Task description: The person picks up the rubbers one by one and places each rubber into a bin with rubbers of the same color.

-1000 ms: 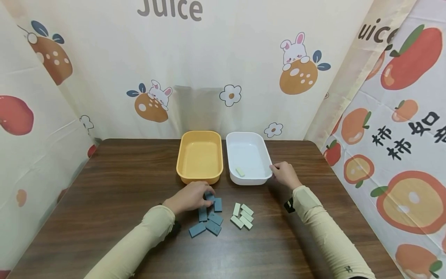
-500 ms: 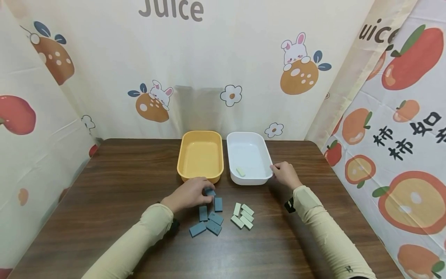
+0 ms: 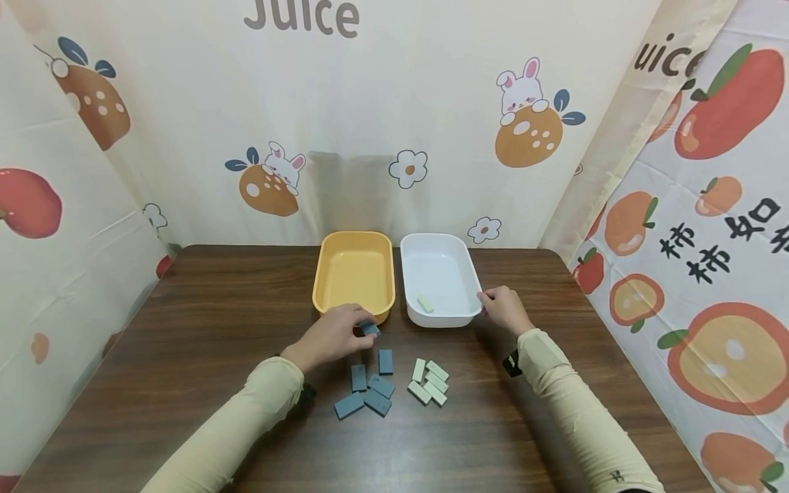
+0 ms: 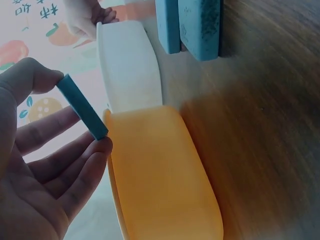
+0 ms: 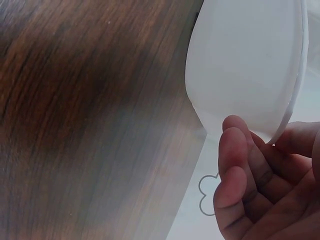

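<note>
My left hand (image 3: 333, 334) pinches a blue-grey rectangular block (image 4: 83, 107) between thumb and fingertips, lifted off the table just before the near end of the yellow tray (image 3: 320, 301). In the left wrist view the block is tilted beside that tray's rim. The right hand (image 3: 507, 309) pinches the right rim of the white tray (image 3: 440, 274) near its front corner; thumb and fingers meet at the rim in the right wrist view. One pale green block (image 3: 425, 303) lies inside the white tray. Several blue-grey blocks (image 3: 378, 402) lie flat on the table below my left hand.
To the right of the blue-grey blocks lies a cluster of several pale green blocks (image 3: 436, 382). Both trays stand side by side at the far edge of the brown wooden table (image 3: 246, 287). A printed curtain (image 3: 357, 103) hangs behind and at both sides.
My left hand has lifted the blue-grey block away from the others and moved it forward to the front of the yellow tray. The right hand stays at the white tray's rim.
</note>
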Available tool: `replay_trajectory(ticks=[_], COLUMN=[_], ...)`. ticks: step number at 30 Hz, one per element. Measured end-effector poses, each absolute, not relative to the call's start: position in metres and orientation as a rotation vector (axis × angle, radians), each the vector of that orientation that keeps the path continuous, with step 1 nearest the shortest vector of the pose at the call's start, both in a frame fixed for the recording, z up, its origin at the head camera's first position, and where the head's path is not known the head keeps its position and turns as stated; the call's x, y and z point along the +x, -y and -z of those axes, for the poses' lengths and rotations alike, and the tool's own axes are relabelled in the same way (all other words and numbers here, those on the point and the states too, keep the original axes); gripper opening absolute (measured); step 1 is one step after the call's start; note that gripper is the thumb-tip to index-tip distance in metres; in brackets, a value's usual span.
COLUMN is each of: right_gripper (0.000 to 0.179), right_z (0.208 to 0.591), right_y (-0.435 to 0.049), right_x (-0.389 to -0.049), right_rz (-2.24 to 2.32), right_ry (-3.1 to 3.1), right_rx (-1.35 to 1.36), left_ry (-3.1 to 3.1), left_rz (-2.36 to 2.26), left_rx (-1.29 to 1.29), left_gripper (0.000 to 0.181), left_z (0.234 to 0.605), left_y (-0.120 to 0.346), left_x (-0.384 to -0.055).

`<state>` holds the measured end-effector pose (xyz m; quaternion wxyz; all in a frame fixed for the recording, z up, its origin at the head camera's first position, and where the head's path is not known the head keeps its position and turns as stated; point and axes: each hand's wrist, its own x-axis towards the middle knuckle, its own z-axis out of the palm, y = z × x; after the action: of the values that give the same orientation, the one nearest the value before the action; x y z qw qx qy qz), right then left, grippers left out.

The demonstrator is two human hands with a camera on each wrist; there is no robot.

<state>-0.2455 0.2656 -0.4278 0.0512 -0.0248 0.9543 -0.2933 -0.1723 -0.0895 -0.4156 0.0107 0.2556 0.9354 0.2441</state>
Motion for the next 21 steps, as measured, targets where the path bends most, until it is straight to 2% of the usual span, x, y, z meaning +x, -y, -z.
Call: replay_trajectory(ticks=[9,21], right_gripper=[0.042,0.042], right_z=[0.428,0.429], right_y=[-0.263,-0.262], right_x=[-0.243,-0.243], right_rz=[0.866,0.881], right_ry=[-2.927,-2.940], right_rx=[-0.047,-0.053], left_ry=[-3.015,-3.070], left_rz=[-0.819,-0.899], left_rx=[0.817,0.670], left_gripper=[0.031,0.032], left_z=[0.416,0.414], left_y=[0.093,0.100], left_x=[-0.176,-0.183])
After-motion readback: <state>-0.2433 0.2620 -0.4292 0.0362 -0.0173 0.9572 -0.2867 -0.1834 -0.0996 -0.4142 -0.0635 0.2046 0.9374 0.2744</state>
